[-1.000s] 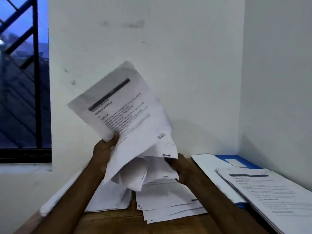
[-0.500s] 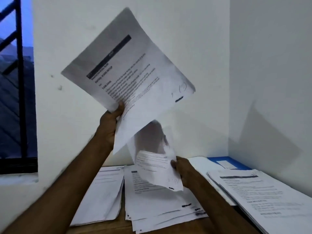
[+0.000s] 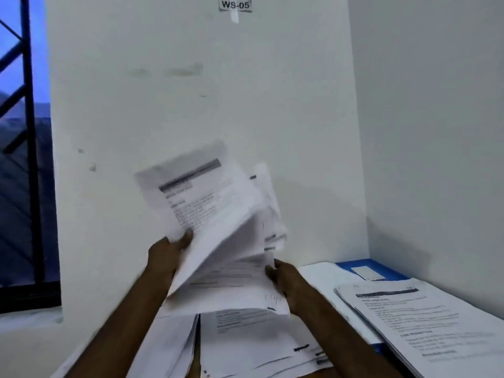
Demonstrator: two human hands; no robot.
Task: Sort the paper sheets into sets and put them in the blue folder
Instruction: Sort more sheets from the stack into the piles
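My left hand pinches the lower left edge of a printed sheet with a dark header bar, held up and tilted above the table. My right hand grips the right edge of several loose sheets that fan out just under that top sheet. Two paper piles lie on the table below: a left pile and a middle pile. At the right lies the blue folder, mostly covered by a thick stack of printed sheets.
White walls close the corner behind and to the right. A label reading WS-05 is taped high on the back wall. A barred window fills the left side. A strip of wooden table shows at the bottom.
My left hand has lowered the top sheet from high up, down toward the right hand. The right hand's sheets have risen and now sit right under it.
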